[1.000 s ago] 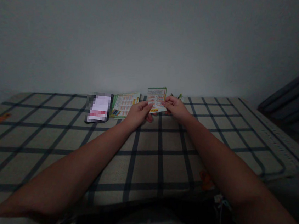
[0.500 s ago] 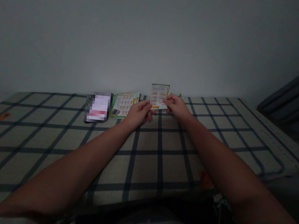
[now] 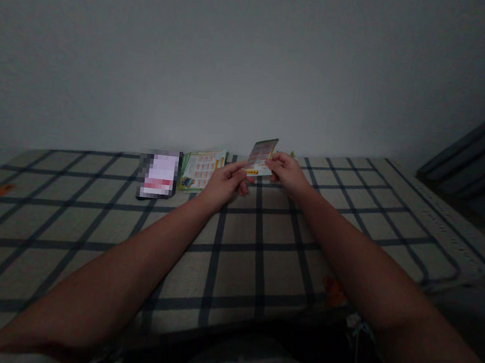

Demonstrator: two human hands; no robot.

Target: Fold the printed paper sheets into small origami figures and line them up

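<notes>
A printed paper leaflet (image 3: 261, 156) with a green top edge and a yellow strip at the bottom is held up over the cloth. My left hand (image 3: 226, 181) pinches its lower left corner between thumb and fingers. My right hand (image 3: 286, 170) grips its right side, thumb on the near face. The sheet leans back and bends, its upper part tilted to the right. Left of my left hand lies a stack of similar green-edged leaflets (image 3: 203, 167), partly covered by that hand.
A phone-like item (image 3: 159, 174) with a pixelated bright face lies left of the leaflets. The checked cloth (image 3: 237, 267) spreads under everything, up to a pale wall (image 3: 255, 61). Dark folded fabric (image 3: 483, 155) hangs at the right. Behind my right hand a small green thing shows.
The leaflet stood upright and flat before; now its top has tipped back and slanted to the right. Both hands stay in nearly the same place.
</notes>
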